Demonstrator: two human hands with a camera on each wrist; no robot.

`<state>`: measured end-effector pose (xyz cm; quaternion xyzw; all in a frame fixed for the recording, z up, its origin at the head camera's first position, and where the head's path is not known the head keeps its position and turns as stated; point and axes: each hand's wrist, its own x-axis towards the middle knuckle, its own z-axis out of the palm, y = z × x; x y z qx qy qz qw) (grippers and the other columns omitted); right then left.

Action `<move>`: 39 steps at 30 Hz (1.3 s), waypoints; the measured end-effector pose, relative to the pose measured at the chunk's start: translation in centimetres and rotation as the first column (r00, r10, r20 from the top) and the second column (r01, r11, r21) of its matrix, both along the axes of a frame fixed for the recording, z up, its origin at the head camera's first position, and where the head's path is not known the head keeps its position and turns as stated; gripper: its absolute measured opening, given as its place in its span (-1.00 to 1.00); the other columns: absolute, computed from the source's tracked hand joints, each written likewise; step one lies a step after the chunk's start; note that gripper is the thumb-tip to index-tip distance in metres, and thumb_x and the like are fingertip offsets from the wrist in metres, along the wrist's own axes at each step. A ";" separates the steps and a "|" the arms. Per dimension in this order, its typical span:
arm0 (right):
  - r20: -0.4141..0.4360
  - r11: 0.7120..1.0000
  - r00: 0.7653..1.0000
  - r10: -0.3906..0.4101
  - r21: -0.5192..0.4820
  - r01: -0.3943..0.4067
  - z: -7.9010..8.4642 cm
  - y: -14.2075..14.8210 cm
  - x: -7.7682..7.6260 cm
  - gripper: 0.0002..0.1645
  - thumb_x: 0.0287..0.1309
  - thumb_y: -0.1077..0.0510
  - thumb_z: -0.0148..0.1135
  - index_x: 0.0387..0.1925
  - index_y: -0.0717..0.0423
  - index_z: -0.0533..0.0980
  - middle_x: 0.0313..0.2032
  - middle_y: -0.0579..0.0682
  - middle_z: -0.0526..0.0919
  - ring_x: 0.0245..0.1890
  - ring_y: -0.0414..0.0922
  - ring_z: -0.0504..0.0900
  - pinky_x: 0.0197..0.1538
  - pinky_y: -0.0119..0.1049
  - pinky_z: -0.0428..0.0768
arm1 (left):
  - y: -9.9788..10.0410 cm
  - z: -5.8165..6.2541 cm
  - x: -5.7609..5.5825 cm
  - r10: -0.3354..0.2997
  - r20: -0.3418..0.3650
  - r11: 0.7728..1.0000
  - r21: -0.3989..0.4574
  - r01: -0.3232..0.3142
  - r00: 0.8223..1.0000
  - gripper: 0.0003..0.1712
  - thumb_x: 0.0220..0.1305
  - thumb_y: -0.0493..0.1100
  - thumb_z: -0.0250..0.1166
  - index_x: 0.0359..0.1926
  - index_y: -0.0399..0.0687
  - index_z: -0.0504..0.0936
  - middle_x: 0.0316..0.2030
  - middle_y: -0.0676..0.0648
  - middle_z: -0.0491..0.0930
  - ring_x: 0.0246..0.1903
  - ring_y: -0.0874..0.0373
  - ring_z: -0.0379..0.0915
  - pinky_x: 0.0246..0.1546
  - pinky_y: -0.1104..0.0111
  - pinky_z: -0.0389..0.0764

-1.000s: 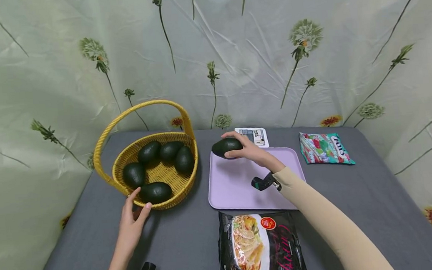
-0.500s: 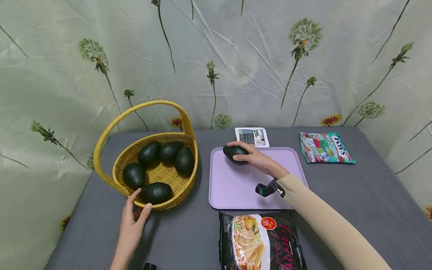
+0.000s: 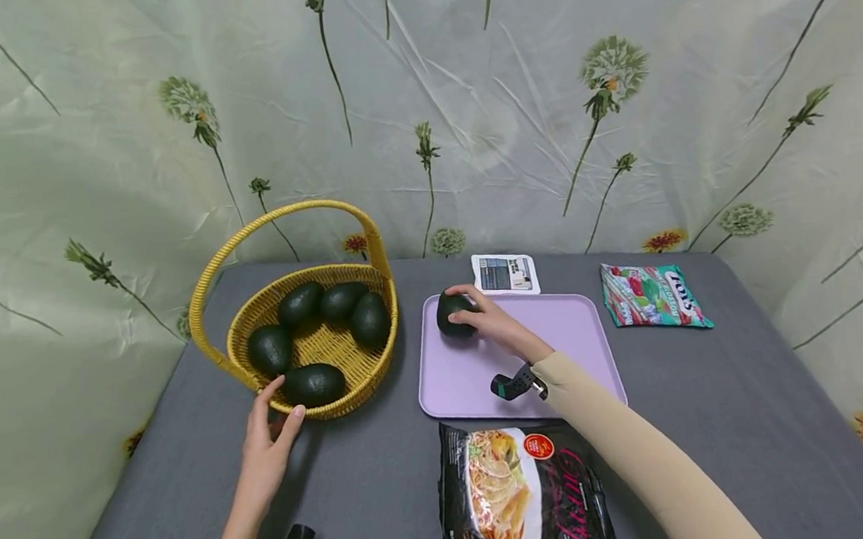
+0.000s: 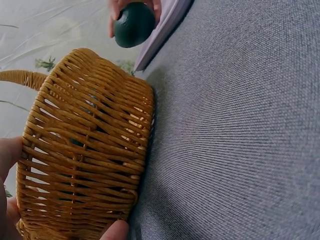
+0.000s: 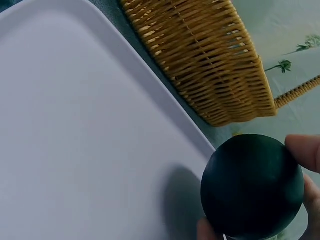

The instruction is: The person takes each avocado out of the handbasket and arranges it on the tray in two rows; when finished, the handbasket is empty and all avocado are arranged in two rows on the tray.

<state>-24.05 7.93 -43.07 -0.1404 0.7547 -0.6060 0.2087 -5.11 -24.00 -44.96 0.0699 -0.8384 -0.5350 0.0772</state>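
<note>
My right hand [image 3: 491, 320] holds a dark green avocado [image 3: 451, 315] over the left back part of the lilac tray [image 3: 451, 393]. In the right wrist view that avocado [image 5: 252, 187] sits between thumb and fingers, its shadow falling on the tray. To the left stands a yellow wicker basket [image 3: 341, 353] with a tall handle and several avocados inside. My left hand [image 3: 264, 452] grips its near rim, a fingertip close to the nearest avocado [image 3: 314, 384]. The left wrist view shows fingers and thumb against the basket's woven side [image 4: 85, 150].
A black noodle bag [image 3: 522, 493] lies in front of the tray. Behind the tray is a small white printed packet [image 3: 505, 273]. A teal candy bag [image 3: 653, 296] lies at the right on the grey cloth [image 3: 727, 416]. A floral curtain [image 3: 496, 115] hangs behind.
My right hand has lowered the avocado over the tray, moving right and then back left. The avocado has turned from lying sideways to more end-on. My left hand and the basket stay put.
</note>
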 end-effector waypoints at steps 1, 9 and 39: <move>-0.002 1.000 1.000 0.001 0.000 -0.001 0.0 -0.2 0.0 -0.45 0.30 0.21 0.10 0.29 0.11 0.25 0.18 0.28 0.32 -0.11 -0.01 0.42 -0.19 -0.24 0.37 | 0.0 0.0 0.0 -0.001 0.003 1.000 0.000 0.001 1.000 -0.29 0.44 -0.07 0.10 0.46 -0.14 0.02 0.39 -0.38 -0.12 0.36 -0.29 -0.17 0.17 -0.20 0.13; -0.109 0.996 0.994 0.015 0.086 -0.006 -0.3 -1.0 -0.1 -0.48 0.29 0.18 0.12 0.26 0.16 0.30 0.13 0.27 0.38 -0.03 0.03 0.43 -0.07 -0.26 0.38 | 0.0 0.1 0.0 -0.001 0.007 1.000 -0.006 0.001 1.000 -0.28 0.44 -0.07 0.10 0.46 -0.16 0.01 0.38 -0.40 -0.11 0.35 -0.29 -0.18 0.17 -0.20 0.12; -0.142 0.994 0.989 0.034 0.106 -0.019 -0.8 0.0 -0.9 -0.43 0.29 0.15 0.16 0.29 0.17 0.30 0.23 0.24 0.34 0.19 0.25 0.31 0.08 -0.03 0.41 | 0.1 0.0 0.0 0.005 -0.019 1.000 -0.001 -0.005 1.000 -0.32 0.44 -0.09 0.09 0.45 -0.17 0.05 0.37 -0.38 -0.08 0.34 -0.28 -0.15 0.17 -0.19 0.14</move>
